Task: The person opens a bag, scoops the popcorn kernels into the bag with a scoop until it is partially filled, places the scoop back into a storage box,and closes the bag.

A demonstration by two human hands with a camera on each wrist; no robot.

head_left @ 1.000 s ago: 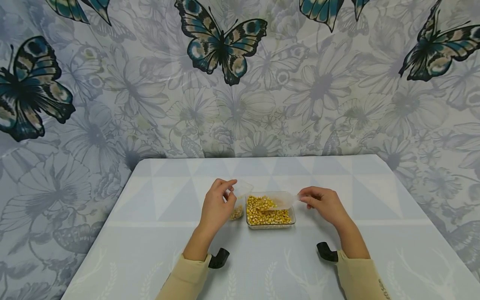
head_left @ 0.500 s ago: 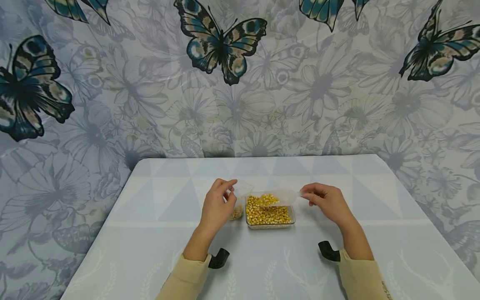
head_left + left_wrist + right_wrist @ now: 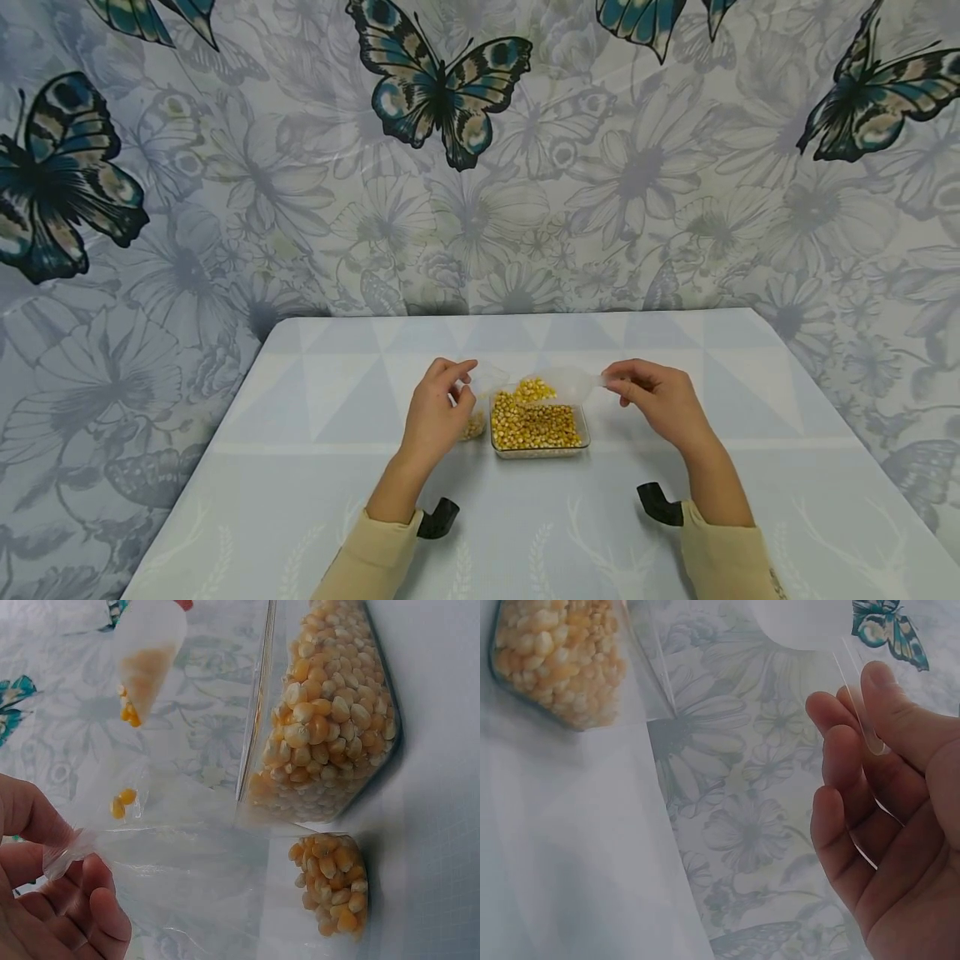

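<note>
My left hand [image 3: 435, 412] pinches the gathered top of a clear plastic bag [image 3: 187, 874]. At the bag's bottom lies a small heap of corn kernels [image 3: 334, 889]. My right hand [image 3: 662, 404] pinches the thin handle of a translucent scoop [image 3: 150, 637] between thumb and fingers. Corn sits in the scoop, which tilts toward the bag, with kernels at its lip. A couple of loose kernels [image 3: 120, 804] show below it in the left wrist view, by the bag's upper part. Between the hands stands a rectangular glass container [image 3: 542, 455] full of corn.
The pale patterned table [image 3: 540, 517] spreads around the container. Behind it hangs a floral cloth [image 3: 645, 208] with butterflies. Black wrist mounts [image 3: 437, 518] stick out from both cuffs.
My right hand has risen slightly and moved a little right, lifting the scoop with its corn above the container's far edge. The left hand and bag have barely moved.
</note>
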